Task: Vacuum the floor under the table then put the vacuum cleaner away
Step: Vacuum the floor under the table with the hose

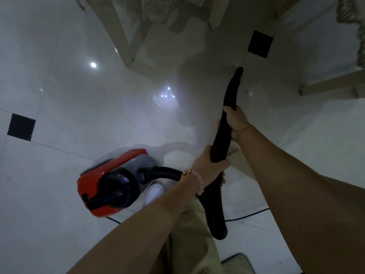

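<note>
Head-worn view, steeply downward (wide-angle) onto tiled floor (59, 107) nearby.

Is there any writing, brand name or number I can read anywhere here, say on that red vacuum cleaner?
None can be read.
Red vacuum cleaner: no legible brand or label on its body; the picture is dim and hazy.
Black hose, held by both hands: no markings visible.
Floor tiles: plain, with black inset squares, no text.

The vacuum cleaner (112, 182) is sitting on the floor (59, 86) to the left of the person's legs, its hose (215, 204) looping rightward. The left hand (209, 167) is lying behind the right hand (236, 123) along the nozzle (233, 88), whose tip is pointing ahead toward the table legs (126, 42).
</note>
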{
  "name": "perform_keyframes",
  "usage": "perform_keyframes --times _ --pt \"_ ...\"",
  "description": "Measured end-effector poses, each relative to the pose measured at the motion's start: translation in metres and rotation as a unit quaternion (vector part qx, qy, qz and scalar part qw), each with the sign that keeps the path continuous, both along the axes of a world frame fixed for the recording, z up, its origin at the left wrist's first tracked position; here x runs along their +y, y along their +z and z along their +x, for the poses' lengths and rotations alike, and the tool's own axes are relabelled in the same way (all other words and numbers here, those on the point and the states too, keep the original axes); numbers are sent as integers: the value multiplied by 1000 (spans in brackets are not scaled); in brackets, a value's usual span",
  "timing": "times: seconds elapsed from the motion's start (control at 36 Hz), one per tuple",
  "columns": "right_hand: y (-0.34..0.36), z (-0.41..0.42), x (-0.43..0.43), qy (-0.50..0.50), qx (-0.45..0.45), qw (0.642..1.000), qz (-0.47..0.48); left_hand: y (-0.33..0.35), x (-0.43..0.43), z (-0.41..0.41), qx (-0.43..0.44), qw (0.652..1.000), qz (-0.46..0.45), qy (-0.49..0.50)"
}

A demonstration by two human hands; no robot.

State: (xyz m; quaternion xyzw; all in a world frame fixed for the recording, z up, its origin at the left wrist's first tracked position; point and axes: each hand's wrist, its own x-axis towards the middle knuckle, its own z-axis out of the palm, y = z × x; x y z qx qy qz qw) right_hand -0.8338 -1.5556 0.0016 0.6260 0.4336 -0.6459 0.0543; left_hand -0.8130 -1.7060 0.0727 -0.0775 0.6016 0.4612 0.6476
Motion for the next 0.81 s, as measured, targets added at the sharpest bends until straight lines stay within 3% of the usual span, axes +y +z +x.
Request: perform_keyframes --times 0.25,0.56,0.81 --pt "21 2 -15 91 23 995 -24 10 -9 15 -3 1000 -1 6" --pt "19 29 -35 -13 -20 1000 3 12 -29 25 -24 999 -5 -22" --pt "35 54 -53 18 0 999 -33 15 -49 50 -31 999 4 -42"
